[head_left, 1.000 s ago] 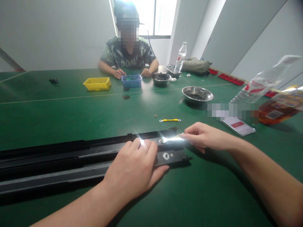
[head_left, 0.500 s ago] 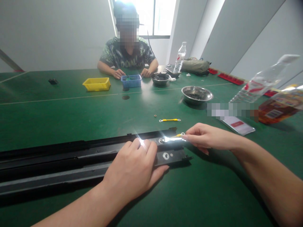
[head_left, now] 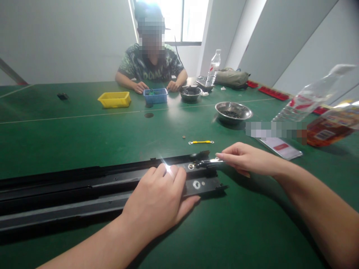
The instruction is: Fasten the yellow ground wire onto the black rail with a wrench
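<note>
A long black metal rail lies across the green table in front of me. My left hand rests flat on top of the rail near its right end, fingers together, pressing it down. My right hand is at the rail's right tip, its fingers pinched on a small yellow wire with ring terminals that lies on the rail by a screw hole. A second yellow wire and a small washer lie on the table just beyond.
A steel bowl of dark parts stands to the right, a phone and a tilted plastic bottle nearer the edge. Across the table another person sits behind a yellow bin, a blue bin and another bowl.
My right hand has shifted slightly up and back along the rail's tip with the wire end. My left hand has stayed put.
</note>
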Demonstrator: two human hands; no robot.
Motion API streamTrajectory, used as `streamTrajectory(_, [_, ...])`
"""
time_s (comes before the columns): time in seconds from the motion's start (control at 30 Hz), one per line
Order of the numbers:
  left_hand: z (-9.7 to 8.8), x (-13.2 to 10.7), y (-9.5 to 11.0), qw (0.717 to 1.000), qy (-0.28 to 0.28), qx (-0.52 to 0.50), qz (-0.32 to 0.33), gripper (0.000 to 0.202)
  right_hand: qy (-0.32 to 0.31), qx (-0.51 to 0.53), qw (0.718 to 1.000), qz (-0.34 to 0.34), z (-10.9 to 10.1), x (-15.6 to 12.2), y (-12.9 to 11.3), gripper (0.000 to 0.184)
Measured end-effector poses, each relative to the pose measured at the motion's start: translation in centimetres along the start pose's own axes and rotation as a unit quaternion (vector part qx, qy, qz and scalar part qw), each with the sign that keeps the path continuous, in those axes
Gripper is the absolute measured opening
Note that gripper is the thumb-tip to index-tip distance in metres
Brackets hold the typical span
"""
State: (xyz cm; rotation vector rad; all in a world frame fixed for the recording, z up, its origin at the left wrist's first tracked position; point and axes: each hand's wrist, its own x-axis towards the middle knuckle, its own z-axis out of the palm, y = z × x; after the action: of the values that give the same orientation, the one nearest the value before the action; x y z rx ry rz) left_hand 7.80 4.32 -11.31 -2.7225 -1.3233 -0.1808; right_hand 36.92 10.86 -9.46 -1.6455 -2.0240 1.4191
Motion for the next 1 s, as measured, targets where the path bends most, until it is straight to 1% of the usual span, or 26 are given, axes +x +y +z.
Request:
streamTrajectory(0.07, [0.0,0.0,0.0,1.000,0.001,0.001,0.000,0.044,0.048,-0.011,0.999,-0.013,0.0,0.1,0.0,0.055])
streamTrajectory(0.2, [-0.1,0.1,-0.1,1.000,0.001,-0.002,0.000,0.044,0.141,-0.011,0.987,-0.070,0.2,0.1,-0.4,0.055])
streamTrajectory(0.27, [-0.1,0.1,-0.1,1.000,0.001,-0.004,-0.001,0.044,0.159,-0.003,0.983,-0.091,0.4,0.2,-0.6,0.055])
streamTrajectory(0.33, [-0.1,0.1,-0.1,1.000,0.000,-0.005,0.000,0.043,0.161,0.001,0.981,-0.106,0.7,0.3,-0.8,0.054])
streamTrajectory(0.57, [-0.1,0.0,-0.1,1.000,0.008,-0.003,0.002,0.042,0.136,0.012,0.982,-0.133,1.7,1.1,-0.4,0.050])
streamTrajectory(0.73, [-0.1,0.0,-0.1,1.000,0.010,-0.002,0.004,0.041,0.118,0.023,0.988,-0.101,1.8,1.5,0.1,0.047])
streamTrajectory(0.8, [0.0,0.0,-0.1,1.000,0.010,-0.002,0.004,0.041,0.091,0.011,0.993,-0.080,1.6,1.3,0.1,0.048])
streamTrajectory(0.93, [0.0,0.0,-0.1,1.000,0.005,-0.007,0.001,0.042,-0.010,-0.024,0.999,-0.040,0.9,0.5,-0.2,0.051])
streamTrajectory(1.0, [0.0,0.0,-0.1,1.000,0.003,-0.008,0.000,0.042,-0.038,-0.028,0.998,-0.031,0.7,0.2,-0.2,0.050])
